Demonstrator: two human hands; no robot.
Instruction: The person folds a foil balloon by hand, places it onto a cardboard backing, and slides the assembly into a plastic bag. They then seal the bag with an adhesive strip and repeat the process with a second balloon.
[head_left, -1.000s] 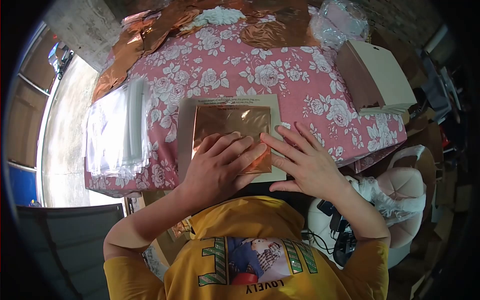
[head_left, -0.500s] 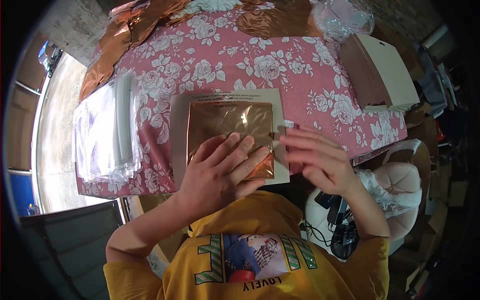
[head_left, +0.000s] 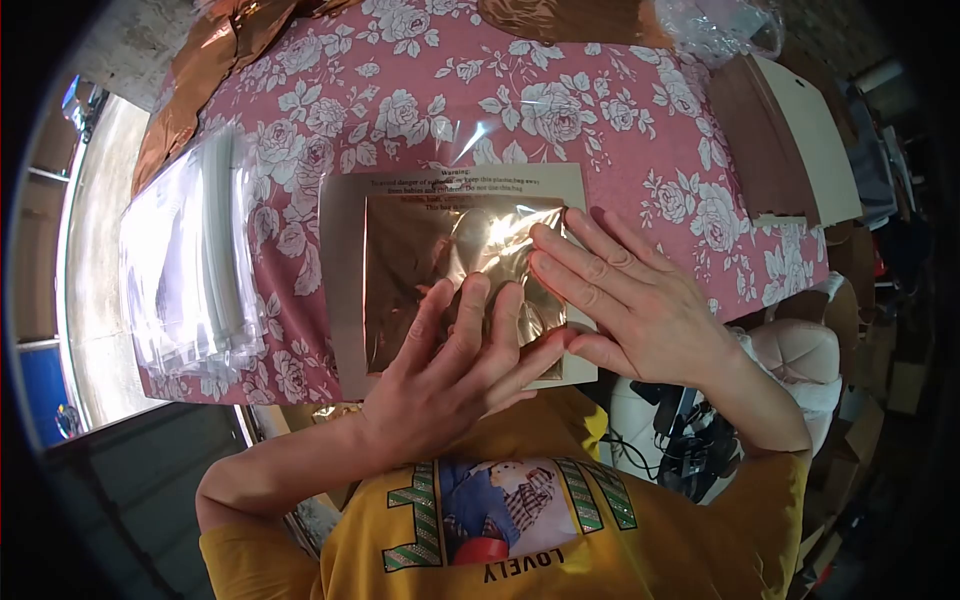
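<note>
A shiny copper-coloured foil packet [head_left: 410, 250] lies flat on a beige card [head_left: 343, 250] at the table's near edge. Over the card is a clear plastic bag [head_left: 456, 173] printed with a warning; its film catches light above the card's far edge. My left hand [head_left: 450, 360] rests on the lower middle of the foil with fingers spread. My right hand [head_left: 640, 300] lies flat with fingers stretched over the right edge of foil and card. Both hands cover part of the foil's lower right.
A stack of clear plastic bags [head_left: 185, 260] lies at the left on the floral tablecloth [head_left: 560, 110]. Beige cards [head_left: 800, 140] stand stacked at the right. Copper foil sheets [head_left: 570, 20] lie at the back, beside crumpled clear plastic [head_left: 715, 25]. A padded stool [head_left: 795, 355] is at lower right.
My right hand has moved left and down onto the right edge of the foil and card. My left hand stays on the foil. The view has shifted slightly.
</note>
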